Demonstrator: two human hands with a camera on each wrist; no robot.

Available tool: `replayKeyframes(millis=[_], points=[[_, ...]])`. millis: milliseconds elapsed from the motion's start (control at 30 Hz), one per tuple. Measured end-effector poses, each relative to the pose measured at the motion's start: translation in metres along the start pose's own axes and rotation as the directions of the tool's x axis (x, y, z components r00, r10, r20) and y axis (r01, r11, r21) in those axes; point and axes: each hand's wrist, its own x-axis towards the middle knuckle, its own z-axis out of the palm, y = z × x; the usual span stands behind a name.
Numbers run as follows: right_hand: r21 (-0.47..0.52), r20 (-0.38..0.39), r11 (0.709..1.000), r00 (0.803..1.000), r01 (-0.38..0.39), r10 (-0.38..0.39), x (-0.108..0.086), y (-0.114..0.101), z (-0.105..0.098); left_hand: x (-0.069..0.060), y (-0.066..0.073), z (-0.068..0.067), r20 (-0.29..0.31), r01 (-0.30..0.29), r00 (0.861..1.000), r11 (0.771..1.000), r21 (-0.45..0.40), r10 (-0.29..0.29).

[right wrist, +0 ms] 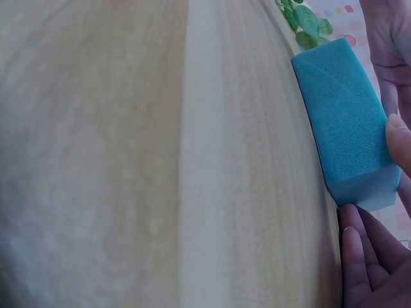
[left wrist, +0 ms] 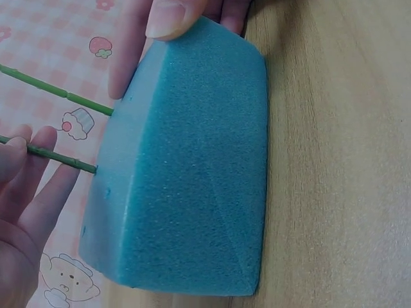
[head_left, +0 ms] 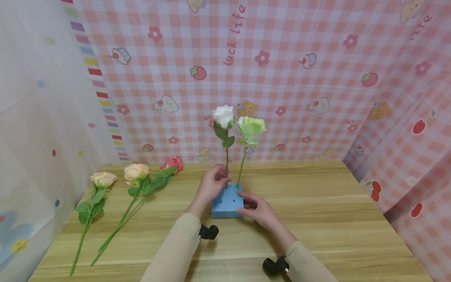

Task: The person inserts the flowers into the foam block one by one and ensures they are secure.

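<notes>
A blue foam block (head_left: 227, 211) sits on the table with two flower stems standing in its back part. Small holes show in its top. The white rose (head_left: 223, 116) stands upright at the back left, its stem (left wrist: 61, 158) pinched low down by my left hand (head_left: 210, 184). Beside it the light green flower (head_left: 251, 129) leans slightly right, with no hand on it. My right hand (head_left: 260, 210) holds the block at its right side; in the left wrist view the thumb (left wrist: 168, 19) presses on the block's edge. In the right wrist view some fingers are cut off.
At the table's left lie two peach roses (head_left: 103, 179) (head_left: 136, 173) and a pink-red rose (head_left: 172, 163), stems toward the front. A checked cloth (head_left: 296, 86) hangs behind the table (head_left: 317, 219). Black wrist mounts (head_left: 208, 232) sit by both sleeves.
</notes>
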Motion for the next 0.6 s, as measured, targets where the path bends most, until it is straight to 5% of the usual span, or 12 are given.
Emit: replayKeyframes(millis=[600], points=[[-0.011, -0.002, 1.000, 1.000, 0.002, -0.002, -0.0008, 0.0004, -0.0013, -0.0004, -0.0004, -0.0010, 0.021, 0.013, 1.000, 0.999, 0.037, -0.014]])
